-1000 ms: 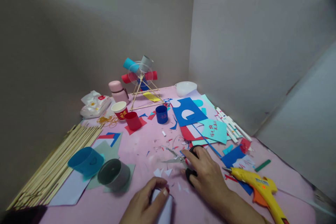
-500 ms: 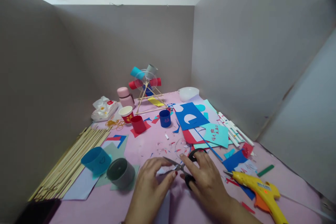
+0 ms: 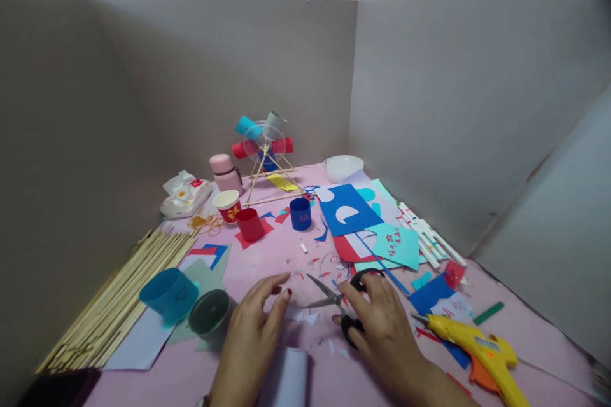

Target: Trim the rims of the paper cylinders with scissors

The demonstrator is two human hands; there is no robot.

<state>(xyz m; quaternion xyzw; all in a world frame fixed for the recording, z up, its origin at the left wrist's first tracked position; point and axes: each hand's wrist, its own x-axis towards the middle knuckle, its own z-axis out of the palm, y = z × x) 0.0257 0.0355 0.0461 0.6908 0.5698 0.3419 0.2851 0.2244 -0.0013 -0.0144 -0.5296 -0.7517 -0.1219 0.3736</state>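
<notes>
My right hand (image 3: 382, 324) has its fingers in the black handles of a pair of scissors (image 3: 330, 297). The blades are spread and point left, with nothing between them. My left hand (image 3: 255, 331) is beside the blade tips, its thumb and forefinger apart and no object seen between them. A pale folded or rolled sheet of paper (image 3: 289, 376) lies by my left wrist, partly hidden by it. Small white paper scraps (image 3: 311, 318) lie under the scissors. Left of my left hand stands a grey paper cup (image 3: 212, 318), partly covered by that hand, and a blue paper cup (image 3: 169, 292).
A yellow glue gun (image 3: 477, 346) lies at right, near markers (image 3: 424, 235) and a blue cut sheet (image 3: 348, 210). Wooden sticks (image 3: 114, 292) cover the left side. Farther back are a red cup (image 3: 249, 224), a dark blue cup (image 3: 300, 213) and a stick-framed wheel (image 3: 265, 152).
My left hand has moved left, away from the scissors, and its fingers have parted. The scissors are clear of the white paper, and small white scraps now show on the table.
</notes>
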